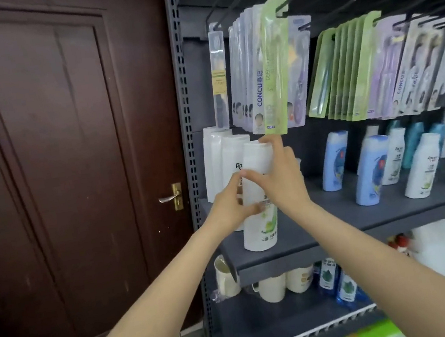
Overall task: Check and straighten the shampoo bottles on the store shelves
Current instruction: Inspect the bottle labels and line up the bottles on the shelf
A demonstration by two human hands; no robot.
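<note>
A tall white bottle (257,195) with a green picture stood upright at the front left of the gray shelf (325,228). More white bottles (222,162) stood in a row behind it. Blue, white and teal bottles (387,161) stood to the right, maybe leaning a bit.

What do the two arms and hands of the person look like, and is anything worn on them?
Both forearms are bare up to the picture's lower edge: no sleeve shows. The left hand and the right hand wear no gloves. No watch, bracelet or ring can be seen on the wrists or on the fingers that show. The fingernails look short and plain, though they are too small to tell surely.
</note>
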